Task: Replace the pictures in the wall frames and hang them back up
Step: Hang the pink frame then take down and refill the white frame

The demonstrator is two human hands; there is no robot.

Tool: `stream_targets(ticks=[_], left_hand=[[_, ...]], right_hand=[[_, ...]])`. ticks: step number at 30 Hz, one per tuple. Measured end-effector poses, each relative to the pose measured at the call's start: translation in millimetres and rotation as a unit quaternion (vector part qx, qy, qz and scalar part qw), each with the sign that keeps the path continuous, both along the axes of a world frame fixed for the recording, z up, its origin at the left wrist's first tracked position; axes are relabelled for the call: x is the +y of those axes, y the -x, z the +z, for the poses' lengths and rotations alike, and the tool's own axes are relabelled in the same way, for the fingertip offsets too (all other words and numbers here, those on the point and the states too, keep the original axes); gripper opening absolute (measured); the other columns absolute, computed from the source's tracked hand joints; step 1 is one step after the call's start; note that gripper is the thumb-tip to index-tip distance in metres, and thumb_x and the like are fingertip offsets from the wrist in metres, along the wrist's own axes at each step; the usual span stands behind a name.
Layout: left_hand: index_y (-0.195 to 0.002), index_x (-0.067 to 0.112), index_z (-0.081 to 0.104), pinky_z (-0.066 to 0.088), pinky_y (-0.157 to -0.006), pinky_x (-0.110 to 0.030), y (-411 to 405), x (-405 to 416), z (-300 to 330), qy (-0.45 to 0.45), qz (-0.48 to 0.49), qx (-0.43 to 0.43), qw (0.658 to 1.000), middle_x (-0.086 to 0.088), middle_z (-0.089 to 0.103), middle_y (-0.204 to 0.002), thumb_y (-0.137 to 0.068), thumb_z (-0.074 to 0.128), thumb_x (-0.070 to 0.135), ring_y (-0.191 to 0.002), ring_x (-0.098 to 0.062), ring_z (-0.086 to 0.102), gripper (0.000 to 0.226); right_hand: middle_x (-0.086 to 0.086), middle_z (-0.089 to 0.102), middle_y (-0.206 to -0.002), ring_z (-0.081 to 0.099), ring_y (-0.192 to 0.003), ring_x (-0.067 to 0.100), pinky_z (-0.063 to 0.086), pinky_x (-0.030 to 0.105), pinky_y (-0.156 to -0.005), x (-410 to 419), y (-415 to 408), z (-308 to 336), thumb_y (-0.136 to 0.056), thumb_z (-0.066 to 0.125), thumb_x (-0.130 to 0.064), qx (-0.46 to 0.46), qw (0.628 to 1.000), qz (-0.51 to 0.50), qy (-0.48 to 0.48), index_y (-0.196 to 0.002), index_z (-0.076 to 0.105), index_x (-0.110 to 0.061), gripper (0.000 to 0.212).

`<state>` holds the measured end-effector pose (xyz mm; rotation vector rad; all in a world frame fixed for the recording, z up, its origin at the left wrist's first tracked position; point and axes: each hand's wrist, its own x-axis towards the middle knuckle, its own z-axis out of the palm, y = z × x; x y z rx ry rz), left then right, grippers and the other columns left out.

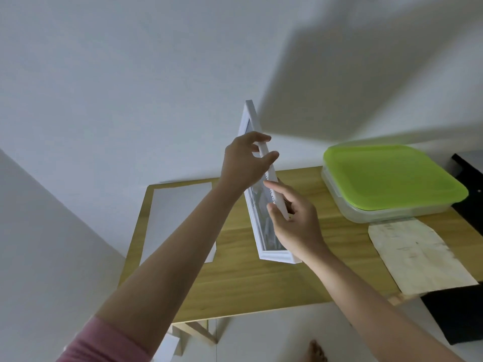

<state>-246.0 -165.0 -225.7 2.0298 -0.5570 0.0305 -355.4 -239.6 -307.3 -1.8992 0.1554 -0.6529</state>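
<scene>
A white picture frame (250, 118) with a picture behind its glass is held on edge above the wooden table (235, 283), close to the white wall (130, 74). My left hand (244, 163) grips the frame's upper part, fingers curled over its near edge. My right hand (295, 220) holds the lower part, thumb and fingers pinching the same edge. The frame's back side is hidden from me.
A white sheet of paper (180, 220) lies on the table's left side. A clear container with a green lid (392, 176) stands at the back right. A worn brownish paper (418, 254) lies at the right, with dark objects (454, 314) beside it. A bare foot (316, 351) shows below.
</scene>
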Motion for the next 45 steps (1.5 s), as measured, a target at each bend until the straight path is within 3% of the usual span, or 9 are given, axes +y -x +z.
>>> stream_targets(ticks=[7,11,20,25,29,34,36,40,45], left_hand=[[-0.104,0.019,0.067,0.042,-0.048,-0.005,-4,13,5,-0.012,0.06,0.004,0.998,0.004,0.062,-0.082,-0.07,0.064,0.009,-0.064,-0.002,0.058,0.035],[-0.102,0.022,0.068,0.048,-0.061,-0.016,-10,40,0,0.025,0.073,0.019,0.997,0.005,0.065,-0.08,-0.07,0.062,0.009,-0.074,-0.005,0.063,0.035],[-0.106,0.011,0.064,0.054,-0.072,-0.036,-13,90,-35,0.205,0.034,0.203,0.957,-0.009,0.072,-0.081,-0.08,0.063,-0.001,-0.071,-0.024,0.066,0.028],[-0.105,0.007,0.062,0.052,-0.073,-0.034,-13,102,-64,0.226,0.036,0.236,0.944,-0.007,0.069,-0.074,-0.083,0.057,-0.004,-0.064,-0.019,0.062,0.025],[-0.11,0.008,0.059,0.053,-0.076,-0.038,-17,107,-94,0.168,0.049,0.247,0.953,-0.008,0.07,-0.082,-0.086,0.056,-0.002,-0.07,-0.021,0.065,0.026],[-0.122,0.019,0.044,0.053,-0.077,-0.026,-13,108,-131,0.044,-0.053,0.317,0.946,-0.012,0.052,-0.132,-0.084,0.058,-0.007,-0.11,-0.023,0.058,0.048],[-0.128,0.02,0.038,0.053,-0.082,-0.028,-13,105,-145,0.024,-0.09,0.348,0.933,-0.009,0.042,-0.142,-0.081,0.06,-0.012,-0.116,-0.025,0.053,0.061],[-0.133,0.017,0.037,0.053,-0.087,-0.038,-12,87,-173,0.02,-0.078,0.368,0.926,-0.013,0.047,-0.137,-0.078,0.061,-0.015,-0.103,-0.025,0.058,0.068],[-0.128,0.02,0.05,0.051,-0.086,-0.034,-14,61,-210,-0.059,0.013,0.321,0.945,-0.008,0.059,-0.118,-0.077,0.069,0.001,-0.095,-0.023,0.062,0.058]], right_hand=[[-0.013,0.055,-0.132,0.049,-0.125,0.004,0.045,0.031,-0.101,1,10,-11,-0.09,0.057,-0.021,0.004,0.993,0.11,-0.044,-0.125,0.054,-0.032,0.037],[-0.003,0.051,-0.134,0.045,-0.127,0.009,0.036,0.034,-0.108,-23,7,-29,-0.089,0.059,-0.026,0.039,0.999,-0.022,-0.02,-0.128,0.053,-0.028,0.039],[-0.01,0.053,-0.123,0.063,-0.082,0.0,0.055,0.026,-0.073,-54,-1,-54,-0.087,0.064,-0.015,0.134,0.975,-0.063,-0.167,-0.124,0.058,-0.028,0.041],[-0.011,0.057,-0.113,0.059,-0.1,0.011,0.05,0.016,-0.081,-46,2,-61,-0.082,0.067,-0.002,0.108,0.975,-0.065,-0.185,-0.12,0.06,-0.023,0.043],[-0.006,0.059,-0.111,0.061,-0.096,0.015,0.054,0.031,-0.085,-46,5,-70,-0.079,0.07,0.0,0.127,0.964,-0.078,-0.22,-0.119,0.06,-0.023,0.048],[-0.004,0.053,-0.111,0.049,-0.091,-0.009,0.039,-0.003,-0.066,-59,11,-84,-0.08,0.069,0.001,0.165,0.968,-0.097,-0.161,-0.126,0.057,-0.017,0.052],[-0.003,0.054,-0.115,0.051,-0.093,-0.006,0.038,-0.001,-0.066,-67,13,-91,-0.08,0.068,0.0,0.185,0.967,-0.097,-0.145,-0.128,0.056,-0.017,0.052],[0.001,0.052,-0.129,0.046,-0.113,0.009,0.036,0.021,-0.089,-82,9,-110,-0.081,0.068,-0.005,0.224,0.961,-0.106,-0.119,-0.132,0.053,-0.02,0.055],[0.005,0.046,-0.127,0.043,-0.109,0.006,0.031,0.02,-0.09,-105,-7,-140,-0.082,0.068,-0.013,0.277,0.952,-0.104,-0.073,-0.134,0.049,-0.026,0.057]])
